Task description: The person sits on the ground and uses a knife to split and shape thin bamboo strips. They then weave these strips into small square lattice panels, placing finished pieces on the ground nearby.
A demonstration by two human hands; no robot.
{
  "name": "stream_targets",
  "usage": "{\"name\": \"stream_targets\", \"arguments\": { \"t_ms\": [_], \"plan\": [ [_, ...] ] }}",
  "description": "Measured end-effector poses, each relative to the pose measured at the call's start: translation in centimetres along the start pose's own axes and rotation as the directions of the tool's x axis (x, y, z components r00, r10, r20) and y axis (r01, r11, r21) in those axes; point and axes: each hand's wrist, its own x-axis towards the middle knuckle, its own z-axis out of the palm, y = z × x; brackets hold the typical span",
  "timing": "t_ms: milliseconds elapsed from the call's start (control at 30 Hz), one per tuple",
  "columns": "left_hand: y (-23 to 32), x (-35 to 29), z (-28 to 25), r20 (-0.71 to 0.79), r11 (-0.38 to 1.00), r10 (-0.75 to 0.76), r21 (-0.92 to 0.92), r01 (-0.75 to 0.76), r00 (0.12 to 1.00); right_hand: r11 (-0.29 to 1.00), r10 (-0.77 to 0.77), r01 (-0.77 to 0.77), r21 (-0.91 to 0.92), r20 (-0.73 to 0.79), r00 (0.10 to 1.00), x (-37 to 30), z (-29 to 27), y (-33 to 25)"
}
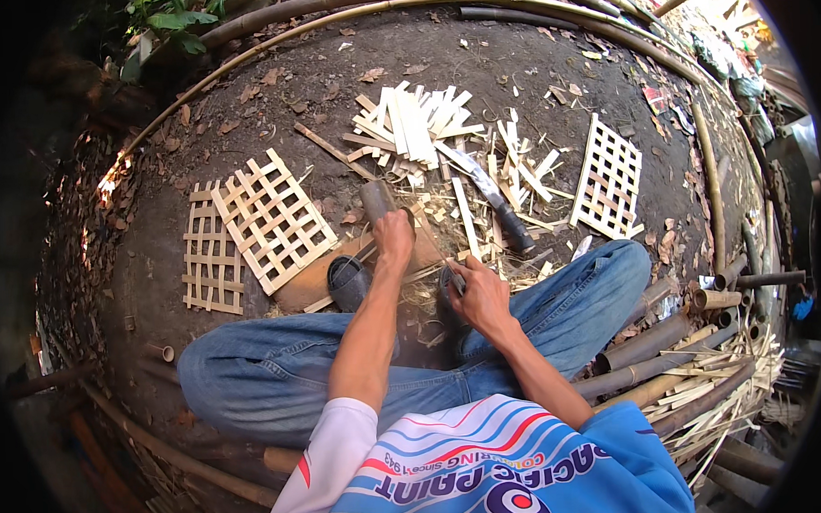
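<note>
"Looking straight down, how are the hands set?"

"The left hand (393, 236) is closed round a thick brown piece (378, 201), at eleven o'clock from the gap between both hands. The right hand (481, 295) is curled round a slim tool (455, 275); perhaps a knife, though its far end is lost in the clutter."

"And around them?"

"A wooden board (308, 283) shows at nine o'clock, a woven lattice panel (275, 223) at ten, a pile of pale strips (412, 123) at twelve, and a machete (493, 199) at one, its black handle nearest the person."

"What could go wrong?"

"If the tool is edged, a slip off the brown piece could cut the bare left hand, or catch the dark left shoe (347, 282) at nine o'clock. A tough spot, too much force or a loose grip would cause it. The machete lies uncovered too, so a careless reach toward the pile could brush its blade."
</note>
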Motion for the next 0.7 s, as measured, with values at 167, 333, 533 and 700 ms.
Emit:
{"name": "stream_targets", "arguments": {
  "t_ms": [167, 333, 533, 700],
  "plan": [
    [-0.4, 0.2, 0.3, 0.006, 1.0, -0.01, -0.007, 0.01, 1.0, 0.999, 0.048, -0.049, 0.02, 0.056, 0.997, -3.3, -1.3, 0.6],
    [0.1, 0.1, 0.1, 0.035, 1.0, -0.027, -0.013, 0.027, 0.999, 0.996, 0.065, -0.063, 0.062, -0.026, 0.998, 0.9, 0.2, 0.3],
    [-1.5, 0.4, 1.5, 0.011, 0.995, -0.033, -0.098, 0.034, 0.999, 0.995, 0.072, -0.055, 0.085, -0.213, 0.974, 0.2, -2.3, 1.1],
    [-1.3, 0.3, 0.9, 0.041, 0.989, -0.088, -0.114, 0.092, 0.995, 0.969, 0.043, -0.111, -0.222, -0.287, 0.957, 3.4, 0.6, 4.7]
  ]
}}
